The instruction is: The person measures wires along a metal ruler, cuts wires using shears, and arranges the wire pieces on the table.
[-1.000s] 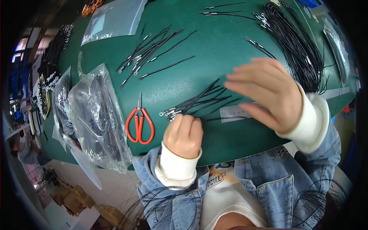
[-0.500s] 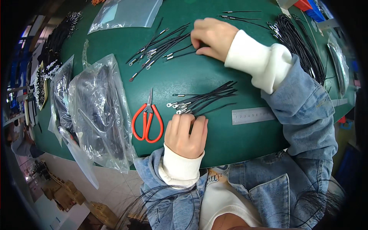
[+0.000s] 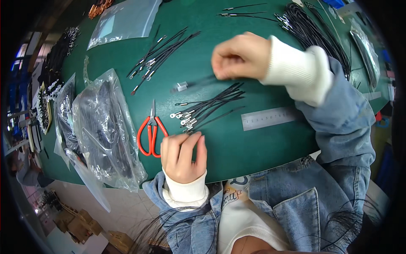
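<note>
— One wire (image 3: 192, 84) now hangs pinched in my right hand (image 3: 241, 56), carried back from the far pile (image 3: 163, 53) toward the near bundle (image 3: 209, 106).
— Left hand (image 3: 182, 156)?
— Curled, fingertips pressing the bundle's terminal ends.

Green work table (image 3: 253, 148), curved near edge. Lying on it: red-handled scissors (image 3: 151, 132); steel ruler (image 3: 270, 118); small bundle of black wires with ring terminals (image 3: 207, 106) beside the scissors; second bundle of black wires (image 3: 163, 53) further back; large heap of black wires (image 3: 317, 38) at far right; clear flat bag (image 3: 124, 19) at back; crumpled clear bags of black parts (image 3: 101, 127) at left.
</note>
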`<state>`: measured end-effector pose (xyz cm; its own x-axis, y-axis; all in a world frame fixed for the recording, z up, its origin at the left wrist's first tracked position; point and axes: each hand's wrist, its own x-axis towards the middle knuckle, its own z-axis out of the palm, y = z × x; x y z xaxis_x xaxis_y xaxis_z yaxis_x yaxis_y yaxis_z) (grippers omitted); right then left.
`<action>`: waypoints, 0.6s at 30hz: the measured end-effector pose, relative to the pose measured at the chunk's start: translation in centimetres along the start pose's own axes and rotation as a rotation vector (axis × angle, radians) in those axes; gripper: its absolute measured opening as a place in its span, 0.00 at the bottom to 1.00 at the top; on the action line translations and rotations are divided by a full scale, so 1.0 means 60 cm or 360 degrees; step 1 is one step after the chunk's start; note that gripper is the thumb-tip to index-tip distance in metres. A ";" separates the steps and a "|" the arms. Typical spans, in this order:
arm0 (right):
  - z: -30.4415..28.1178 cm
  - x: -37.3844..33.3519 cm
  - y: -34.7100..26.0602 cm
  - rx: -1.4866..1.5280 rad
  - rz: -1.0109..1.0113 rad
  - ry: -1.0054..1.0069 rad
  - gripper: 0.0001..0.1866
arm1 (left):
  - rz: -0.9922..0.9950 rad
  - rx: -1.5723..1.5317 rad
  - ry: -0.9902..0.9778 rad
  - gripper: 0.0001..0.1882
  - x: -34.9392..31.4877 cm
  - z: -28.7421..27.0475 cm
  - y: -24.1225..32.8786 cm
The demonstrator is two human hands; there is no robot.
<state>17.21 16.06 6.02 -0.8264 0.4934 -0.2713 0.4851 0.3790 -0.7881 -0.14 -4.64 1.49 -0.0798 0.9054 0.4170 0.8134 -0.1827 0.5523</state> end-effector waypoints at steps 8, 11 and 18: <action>0.079 -0.173 0.024 0.0530 0.0456 0.0073 0.05 | 0.0210 -0.0197 -0.0185 0.22 0.003 0.024 0.029; 0.097 -0.184 0.033 0.0484 0.0546 0.0157 0.05 | 0.0302 -0.0196 -0.0245 0.20 0.013 0.039 0.043; 0.123 -0.197 0.043 0.0143 0.0297 0.0471 0.05 | 0.0527 -0.0099 -0.0325 0.13 0.014 0.073 0.033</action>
<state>26.12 5.45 3.11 -0.6011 0.7578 -0.2537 0.5816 0.1971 -0.7893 3.93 -2.54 -0.23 0.3024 0.8500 0.4314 0.7389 -0.4950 0.4573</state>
